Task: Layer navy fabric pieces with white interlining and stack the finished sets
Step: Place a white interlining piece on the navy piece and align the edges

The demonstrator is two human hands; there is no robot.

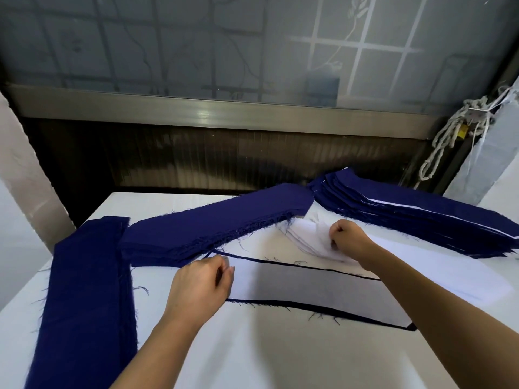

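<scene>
Interlined piece (309,287) on table (252,357) centre, fabric stack (213,223) behind-left, interlining pile (306,234) behind-right, layered stack (407,214) beyond.

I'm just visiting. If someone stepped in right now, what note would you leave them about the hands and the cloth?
Left hand pinches the left end of the set in work: white interlining on a navy piece, in front.
Right hand grips the loose interlining pile.
Done: finished stack, far right.
Left: navy stack in the middle, navy strip at left.
</scene>
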